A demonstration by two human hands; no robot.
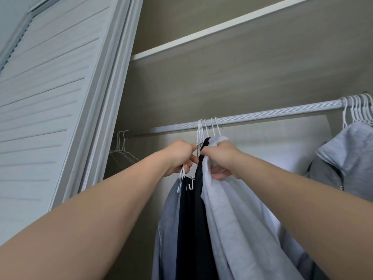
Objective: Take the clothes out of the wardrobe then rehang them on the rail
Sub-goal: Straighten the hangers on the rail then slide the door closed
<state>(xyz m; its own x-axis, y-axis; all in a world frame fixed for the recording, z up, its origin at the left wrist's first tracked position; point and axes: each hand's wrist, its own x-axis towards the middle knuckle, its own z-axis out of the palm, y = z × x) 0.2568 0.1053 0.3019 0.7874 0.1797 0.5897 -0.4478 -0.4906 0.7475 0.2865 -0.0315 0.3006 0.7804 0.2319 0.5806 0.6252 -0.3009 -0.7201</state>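
Observation:
A ribbed grey rail (262, 115) crosses the wardrobe. Several white hanger hooks (207, 129) sit on it at the middle, carrying a dark navy garment (198, 209) and a pale white-grey garment (232, 219). My left hand (178, 156) grips a bunch of white hangers whose hooks hang below the rail, with a blue-grey shirt (168, 219) on them. My right hand (224, 158) grips the pale garment at its top, just under the rail. Both hands almost touch.
More white hangers (359, 110) crowd the rail's right end, holding a grey hooded top (347, 158). Empty wire hangers (122, 146) hang at the left end. A white louvred door (50, 98) stands at the left. A shelf edge (201, 31) runs above.

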